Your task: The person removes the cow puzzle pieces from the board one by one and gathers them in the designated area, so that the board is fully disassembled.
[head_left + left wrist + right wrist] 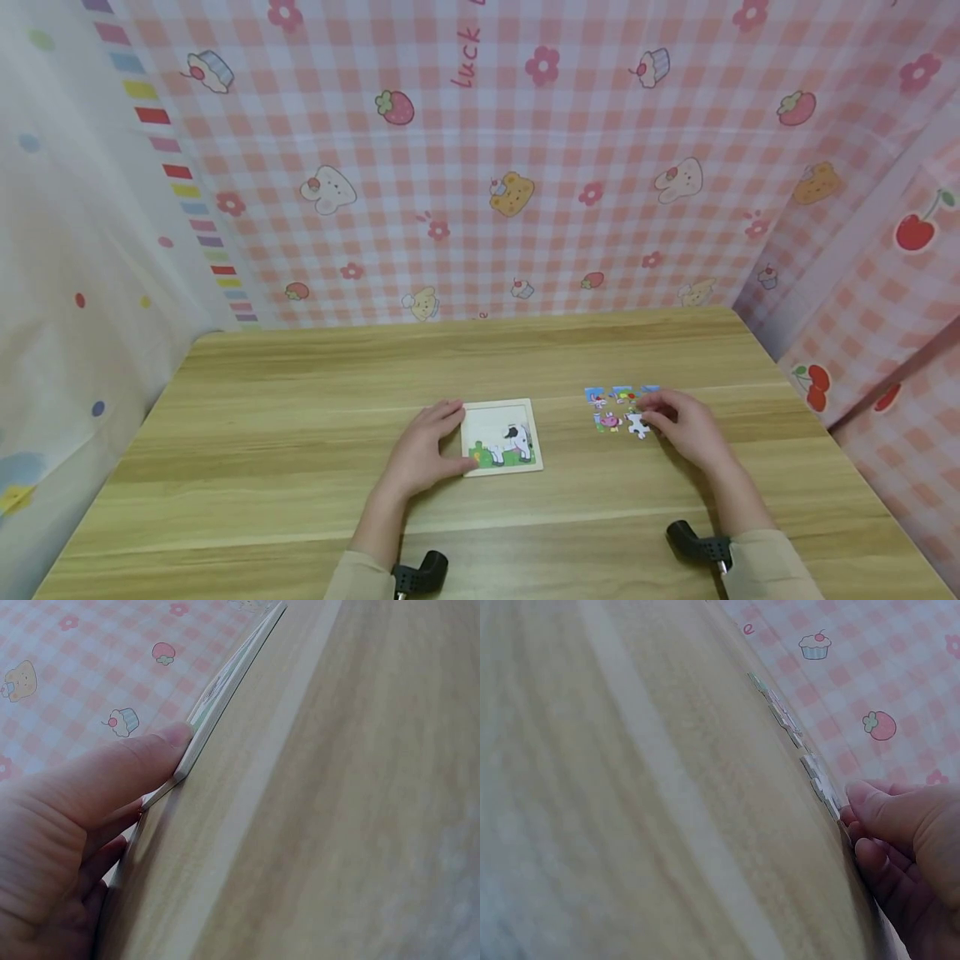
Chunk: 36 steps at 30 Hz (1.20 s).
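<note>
Head view: tray [517,467] flat on the table [300,517], lower centre of frame. Cow pieces [519,442] lie in its lower part; the upper part shows pale backing. Left hand [420,446] spans the tray's left side, thumb on the lower left corner, fingers at the upper left, holding it between them. Right of centre, loose pieces [609,422] sit close together. Right hand [688,429] there, thumb and forefinger seeming to pinch the right edge of a white piece [637,427]. Judged by look: pieces light, thin, stiff, likely to skid on smooth wood; best taken by the edges or knobs. Tray probably light and rigid too; rim the place to hold. Table has pale, striped wood grain. Behind it, pink checked cloth [465,150] fills the upper frame; dotted curtain [60,167] at far left.

Left wrist view: tray edge-on, upper centre, low and slim. Thumb tip rests on its rim; other fingers partly hidden.

Right wrist view: row of pieces, right of centre, seen nearly edge-on, very thin. Thumb and fingertips meet at the row's lower end; exact contact hard to make out. Checked cloth upper right.
</note>
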Each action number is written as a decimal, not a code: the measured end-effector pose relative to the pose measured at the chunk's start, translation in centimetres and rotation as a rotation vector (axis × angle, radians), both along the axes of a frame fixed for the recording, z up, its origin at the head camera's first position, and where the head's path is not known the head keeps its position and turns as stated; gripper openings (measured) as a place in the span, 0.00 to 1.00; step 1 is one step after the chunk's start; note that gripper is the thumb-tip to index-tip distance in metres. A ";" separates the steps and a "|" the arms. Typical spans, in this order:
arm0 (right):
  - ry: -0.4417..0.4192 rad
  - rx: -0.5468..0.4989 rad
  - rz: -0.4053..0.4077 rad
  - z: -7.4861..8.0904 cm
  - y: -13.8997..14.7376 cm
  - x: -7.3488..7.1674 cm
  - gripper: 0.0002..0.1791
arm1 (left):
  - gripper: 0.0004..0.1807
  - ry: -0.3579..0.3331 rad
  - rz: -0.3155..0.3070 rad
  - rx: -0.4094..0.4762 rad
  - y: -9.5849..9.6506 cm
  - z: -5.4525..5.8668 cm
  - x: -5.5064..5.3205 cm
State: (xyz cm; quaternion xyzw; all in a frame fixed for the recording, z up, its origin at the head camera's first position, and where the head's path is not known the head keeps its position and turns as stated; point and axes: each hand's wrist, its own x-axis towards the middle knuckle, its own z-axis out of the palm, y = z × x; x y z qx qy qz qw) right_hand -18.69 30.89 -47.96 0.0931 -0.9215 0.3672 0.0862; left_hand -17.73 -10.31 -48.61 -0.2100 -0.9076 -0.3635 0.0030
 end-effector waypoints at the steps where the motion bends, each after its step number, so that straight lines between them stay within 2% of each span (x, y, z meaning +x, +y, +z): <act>1: 0.000 -0.006 0.001 0.0 0.0 0.0 0.06 | 0.43 0.000 -0.001 0.001 0.0 0.0 0.0; 8: -0.015 -0.051 -0.015 0.3 -0.1 0.2 0.07 | 0.43 -0.001 0.002 -0.001 -0.1 -0.1 0.0; 13: -0.020 -0.047 -0.051 1.0 -0.6 0.5 0.10 | 0.42 0.005 0.000 -0.004 0.0 0.0 0.1; 16: -0.023 -0.052 -0.030 1.4 -1.3 0.6 0.10 | 0.42 0.009 -0.003 -0.006 0.0 0.0 0.2; 23: -0.055 -0.148 0.163 1.5 -4.0 0.4 0.10 | 0.43 0.011 -0.001 -0.006 0.0 -0.1 0.1; 30: -0.031 -0.111 0.345 1.1 -7.3 0.0 0.09 | 0.42 0.006 0.003 -0.011 0.0 -0.1 -0.1; 36: -0.006 -0.106 0.444 0.8 -9.7 -0.5 0.11 | 0.42 0.013 -0.003 -0.005 0.0 0.0 0.0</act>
